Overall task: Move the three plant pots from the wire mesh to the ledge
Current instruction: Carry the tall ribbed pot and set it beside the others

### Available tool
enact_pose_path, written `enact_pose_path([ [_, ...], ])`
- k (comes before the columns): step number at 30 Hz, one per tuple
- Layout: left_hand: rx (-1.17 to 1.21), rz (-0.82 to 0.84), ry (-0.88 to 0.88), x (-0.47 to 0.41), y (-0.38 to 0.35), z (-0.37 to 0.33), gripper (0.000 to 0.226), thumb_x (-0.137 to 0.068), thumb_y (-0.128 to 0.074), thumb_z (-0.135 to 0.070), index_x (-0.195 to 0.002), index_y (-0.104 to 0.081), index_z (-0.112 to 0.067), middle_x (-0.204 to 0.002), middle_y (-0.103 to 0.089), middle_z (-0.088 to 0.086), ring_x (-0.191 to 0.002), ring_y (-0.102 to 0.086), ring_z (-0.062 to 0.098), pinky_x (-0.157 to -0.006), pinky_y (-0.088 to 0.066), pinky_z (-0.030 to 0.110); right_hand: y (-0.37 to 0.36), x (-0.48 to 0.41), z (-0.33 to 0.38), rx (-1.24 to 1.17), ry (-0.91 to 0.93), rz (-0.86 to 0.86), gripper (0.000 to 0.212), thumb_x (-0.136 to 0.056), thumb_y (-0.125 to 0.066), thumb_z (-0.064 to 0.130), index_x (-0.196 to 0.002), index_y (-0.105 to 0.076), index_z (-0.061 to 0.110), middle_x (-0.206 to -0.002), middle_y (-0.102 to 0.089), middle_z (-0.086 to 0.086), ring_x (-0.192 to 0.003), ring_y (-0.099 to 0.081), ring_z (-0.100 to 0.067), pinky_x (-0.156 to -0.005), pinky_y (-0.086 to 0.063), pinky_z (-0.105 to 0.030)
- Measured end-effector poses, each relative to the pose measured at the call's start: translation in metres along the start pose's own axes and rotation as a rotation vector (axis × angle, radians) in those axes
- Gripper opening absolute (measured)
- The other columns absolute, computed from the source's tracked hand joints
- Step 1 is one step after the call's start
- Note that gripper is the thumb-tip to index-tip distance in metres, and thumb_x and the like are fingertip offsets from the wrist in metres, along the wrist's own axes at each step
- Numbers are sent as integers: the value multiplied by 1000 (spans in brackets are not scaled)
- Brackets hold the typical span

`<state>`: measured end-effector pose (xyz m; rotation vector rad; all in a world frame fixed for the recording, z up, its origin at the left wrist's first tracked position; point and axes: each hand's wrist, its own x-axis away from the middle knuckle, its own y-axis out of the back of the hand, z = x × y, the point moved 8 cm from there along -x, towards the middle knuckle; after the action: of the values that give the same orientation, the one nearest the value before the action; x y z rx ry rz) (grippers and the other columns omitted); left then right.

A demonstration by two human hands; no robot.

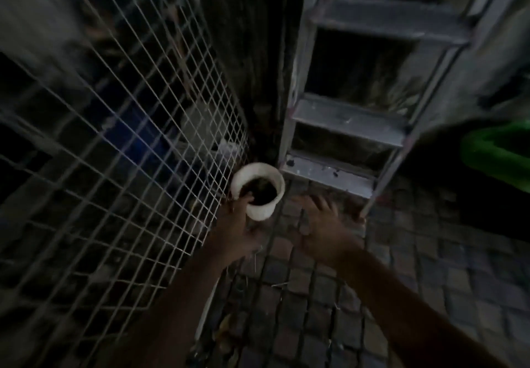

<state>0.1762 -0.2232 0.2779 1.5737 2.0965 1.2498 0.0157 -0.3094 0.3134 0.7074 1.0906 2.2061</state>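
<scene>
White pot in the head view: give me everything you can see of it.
The white plant pot is small and round, tapering from a flared rim to a narrower base, plastic by its look. Dark soil fills it; no plant is discernible. It is held roughly upright, leaning slightly, above the paving beside the wire mesh and in front of the stepladder's lowest step. The left hand grips its near side, thumb over the rim.

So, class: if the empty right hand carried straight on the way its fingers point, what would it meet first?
The right hand points forward, towards the bottom step of the grey metal stepladder. That step looks like the first contact, though depth is unclear and the cobbled floor may come sooner.
</scene>
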Motion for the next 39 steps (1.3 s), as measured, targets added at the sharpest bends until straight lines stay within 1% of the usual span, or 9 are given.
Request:
enact_pose_path([
  [7,-329,140,128,-174,-170,143,89,-93,-71,-31,-164,-19,-20,-169,-13,26,-155,-18,48,-121,-30,60,-158,-112,-142,-52,38,-52,70,-89,-72,35,-153,-42,27,-155,-40,-11,-139,-26,-25,-107,-26,-33],
  [10,-297,15,10,-226,-214,175,68,-104,-57,-39,-162,-27,-20,-171,-11,18,-156,-15,46,-123,-26,58,-224,-146,-190,-93,47,-87,64,-91,-69,35,-150,-46,23,-151,-46,-12,-138,-34,-30,-106,-23,-34],
  [15,-207,-267,-215,-254,-263,207,55,-107,-50,-41,-157,-42,-18,-159,-40,11,-151,-26,37,-120,-23,65,-315,-180,-243,-218,16,-135,73,-77,-48,59,-143,-50,29,-147,-50,-9,-141,-37,-33,-115,-31,-48],
  [22,-169,-502,-334,-280,-262,217,41,-100,-62,-40,-126,-67,-8,-122,-59,20,-125,-47,42,-105,-33,42,-385,-213,-292,-135,72,-66,48,-96,-64,44,-140,-57,25,-149,-50,-9,-143,-41,-32,-120,-26,-49],
  [27,-190,-488,-373,-290,-249,214,23,-100,-64,-24,-113,-67,-5,-120,-63,18,-123,-51,40,-106,-31,40,-394,-233,-300,-457,-20,-176,15,-101,-62,41,-116,-60,39,-135,-61,-8,-127,-57,-27,-111,-45,-41],
  [30,-158,-433,-348,-291,-241,220,17,-98,-66,-16,-111,-67,-5,-120,-62,13,-126,-49,37,-108,-36,43,-395,-245,-292,-556,-13,-230,24,-101,-63,38,-124,-60,33,-136,-59,-11,-120,-60,-29,-104,-50,-45],
  [34,-59,-357,-289,-275,-235,229,10,-97,-64,-6,-106,-66,-7,-121,-60,12,-126,-51,31,-95,-37,29,-403,-236,-277,-581,38,-220,45,-99,-66,39,-141,-52,30,-147,-52,-8,-119,-54,-21,-93,-42,-31],
  [36,-25,-339,-292,-266,-229,236,10,-96,-64,-1,-103,-67,-7,-117,-62,11,-120,-56,29,-87,-37,25,-409,-232,-277,-623,36,-228,52,-98,-67,39,-145,-48,28,-151,-49,-8,-132,-51,-25,-98,-46,-35],
  [39,-8,-298,-349,-255,-222,246,18,-94,-62,8,-98,-66,-10,-115,-65,18,-114,-61,36,-94,-47,37,-417,-229,-280,-698,23,-234,61,-98,-69,36,-151,-41,25,-158,-42,-9,-146,-40,-25,-108,-47,-41],
])
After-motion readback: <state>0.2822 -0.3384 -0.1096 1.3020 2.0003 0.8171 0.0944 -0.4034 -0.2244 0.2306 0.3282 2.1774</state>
